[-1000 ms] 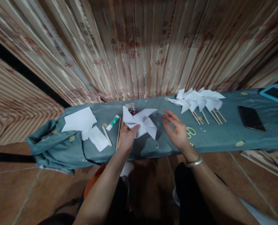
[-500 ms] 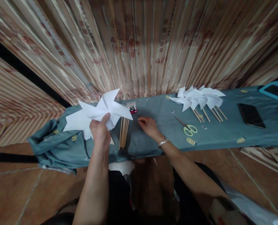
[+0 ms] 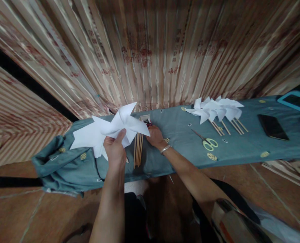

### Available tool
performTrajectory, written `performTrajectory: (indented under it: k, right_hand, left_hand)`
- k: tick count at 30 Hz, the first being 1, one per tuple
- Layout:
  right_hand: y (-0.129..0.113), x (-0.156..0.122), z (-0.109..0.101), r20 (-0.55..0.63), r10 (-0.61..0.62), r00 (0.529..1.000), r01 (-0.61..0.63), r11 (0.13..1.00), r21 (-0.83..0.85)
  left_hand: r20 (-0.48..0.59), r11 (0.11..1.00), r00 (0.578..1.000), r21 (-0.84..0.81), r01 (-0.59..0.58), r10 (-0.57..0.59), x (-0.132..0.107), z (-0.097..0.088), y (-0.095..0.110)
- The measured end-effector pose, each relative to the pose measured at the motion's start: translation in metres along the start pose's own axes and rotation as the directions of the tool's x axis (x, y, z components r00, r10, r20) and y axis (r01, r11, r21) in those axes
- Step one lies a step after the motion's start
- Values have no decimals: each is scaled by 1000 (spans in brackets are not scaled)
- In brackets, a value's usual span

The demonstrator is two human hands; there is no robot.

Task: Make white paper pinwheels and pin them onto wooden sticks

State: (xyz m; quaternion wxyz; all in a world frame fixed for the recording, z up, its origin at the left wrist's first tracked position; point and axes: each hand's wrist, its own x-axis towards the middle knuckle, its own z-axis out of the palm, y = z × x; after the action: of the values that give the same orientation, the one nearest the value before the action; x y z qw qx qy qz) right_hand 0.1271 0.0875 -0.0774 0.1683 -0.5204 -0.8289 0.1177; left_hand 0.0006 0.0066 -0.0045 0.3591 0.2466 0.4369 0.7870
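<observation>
My left hand (image 3: 115,151) is closed on a white paper pinwheel head (image 3: 124,125) and holds it up above the left part of the blue-grey cloth (image 3: 180,152). My right hand (image 3: 155,135) reaches across to a small box of pins (image 3: 145,119) at the cloth's far edge; its fingertips are hidden behind the pinwheel. A bundle of wooden sticks (image 3: 138,153) lies between the two hands. White paper sheets (image 3: 85,136) lie behind the left hand.
Several finished pinwheels on sticks (image 3: 217,109) lie at the back right. Green-handled scissors (image 3: 207,141) rest mid-cloth. A dark phone (image 3: 272,127) and a blue-framed tablet (image 3: 295,100) lie at the far right. A striped curtain (image 3: 150,50) hangs behind.
My left hand has lifted the pinwheel head off the cloth and carried it to the left. My right hand has moved left and forward to the pin box.
</observation>
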Motion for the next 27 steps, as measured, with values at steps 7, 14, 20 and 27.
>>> performTrajectory:
  k: [7,14,20,27]
  right_hand:
    - [9,-14,-2,-32,13,999,-12,999,31]
    - [30,-71,-16,-172,158,972,-118,967,225]
    - [50,-94,-60,-333,337,880,-132,849,512]
    - [5,-107,-123,-442,308,842,113,701,704]
  left_hand:
    - [23,999,999,18,27,-27,-5,1,-7]
    - [124,998,991,45,52,-58,-20,15,-12]
    - [135,993,989,110,52,-67,-28,26,-18]
    - [187,970,981,242,6,-52,-36,41,-23]
